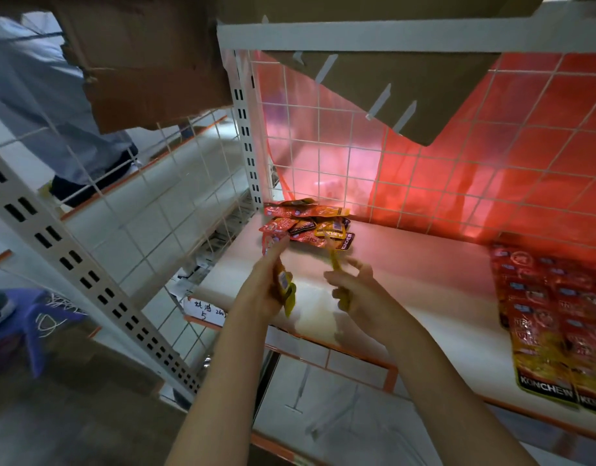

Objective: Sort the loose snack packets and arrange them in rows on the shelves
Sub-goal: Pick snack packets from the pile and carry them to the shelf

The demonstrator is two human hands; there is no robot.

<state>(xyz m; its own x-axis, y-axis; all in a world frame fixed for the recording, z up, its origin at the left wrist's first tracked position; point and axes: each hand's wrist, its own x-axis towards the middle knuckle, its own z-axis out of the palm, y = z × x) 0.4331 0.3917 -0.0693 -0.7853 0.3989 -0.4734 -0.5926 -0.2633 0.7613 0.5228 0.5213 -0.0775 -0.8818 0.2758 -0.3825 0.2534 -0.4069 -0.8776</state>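
Both hands hold packets above shelf.

White slotted uprights carry a wire grid back panel, behind which red sheeting glows with pink light. Brown cardboard hangs over the top left, and another piece droops behind the grid. At the lower left a purple plastic stool stands on the grey floor. A handwritten label sits at the left front corner of the shelving.

White shelf — loose pile of snack packets in back left corner; neat rows of red packets at right — well apart.
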